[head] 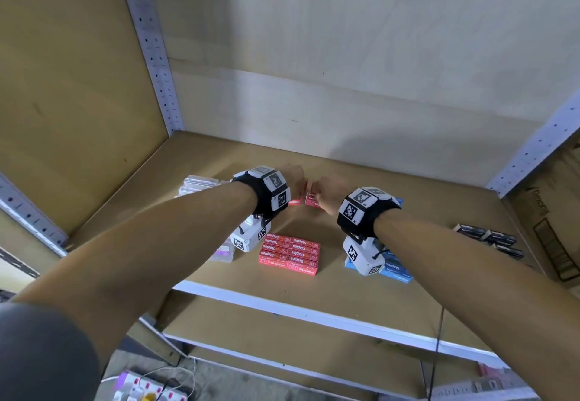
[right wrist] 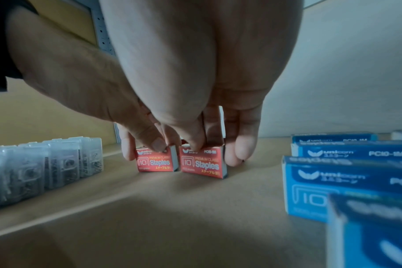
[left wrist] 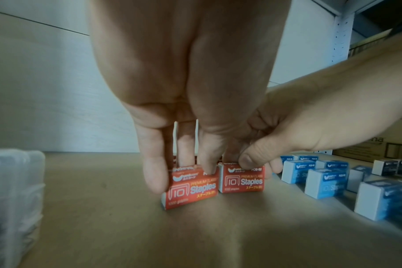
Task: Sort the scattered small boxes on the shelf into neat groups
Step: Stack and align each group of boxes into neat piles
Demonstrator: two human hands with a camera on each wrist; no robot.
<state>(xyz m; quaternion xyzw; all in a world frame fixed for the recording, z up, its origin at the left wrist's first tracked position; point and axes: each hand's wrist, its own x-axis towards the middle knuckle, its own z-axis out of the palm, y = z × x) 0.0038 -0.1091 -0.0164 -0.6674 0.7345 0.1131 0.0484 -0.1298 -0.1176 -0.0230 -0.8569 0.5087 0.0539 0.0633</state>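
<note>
Two red staples boxes stand side by side on the brown shelf board (head: 392, 181), near the back. My left hand (left wrist: 181, 170) pinches the left red box (left wrist: 190, 190) from above, thumb at the front and fingers (left wrist: 154, 174) at its left end. My right hand (right wrist: 215, 148) pinches the right red box (right wrist: 202, 163) the same way. In the head view both hands (head: 293, 178) (head: 326, 193) cover most of the two boxes (head: 294, 202) (head: 314, 201). A neat block of several red boxes (head: 290, 253) lies nearer the front edge.
Several blue staples boxes (head: 394, 270) sit grouped at the front right, under my right wrist. Black boxes (head: 489, 239) lie in a row at the far right. Clear plastic cases (head: 197, 185) line the left side. A cardboard carton (head: 552, 228) stands beyond the right upright.
</note>
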